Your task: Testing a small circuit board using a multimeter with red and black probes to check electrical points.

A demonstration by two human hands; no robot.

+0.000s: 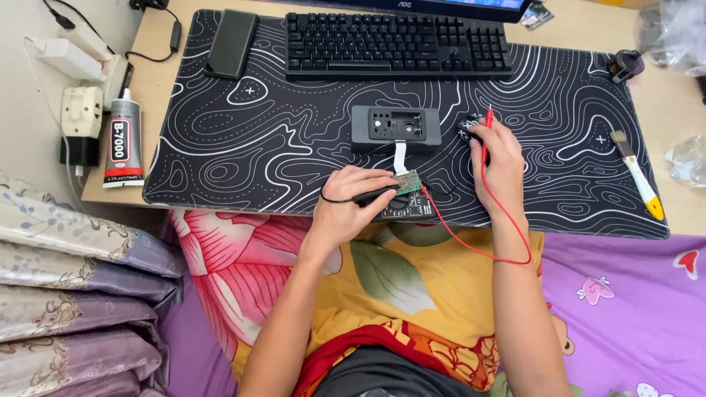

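Working at the near edge of the patterned desk mat (pixel 257 147), the left hand (pixel 353 202) has its grip closed on a black probe (pixel 375 195), tip at a small green circuit board (pixel 407 181). The right hand (pixel 500 162) pinches a red probe (pixel 487 132); what sits under it is hidden, perhaps a meter. One grey case (pixel 396 129) lies between. Bare mat spreads left and right on the tabletop (pixel 158 59). The keyboard (pixel 397 44) is cut off above.
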